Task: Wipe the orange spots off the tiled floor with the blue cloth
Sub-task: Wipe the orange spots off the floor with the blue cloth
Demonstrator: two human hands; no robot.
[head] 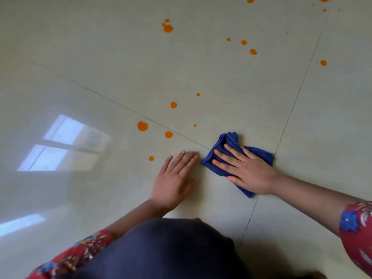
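Blue cloth [229,140], soft, likely light; best pressed mid-fold; right hand [249,172] lies flat-fingered on it; left hand [174,182] flat on tiled floor [120,63] beside it; orange spots [143,126] beyond.

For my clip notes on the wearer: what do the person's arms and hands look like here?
The left hand and right hand are bare: no gloves, rings or watch in view. The left sleeve and right sleeve are red with a blue flower and pale leaf print, ending near the elbows, forearms uncovered.
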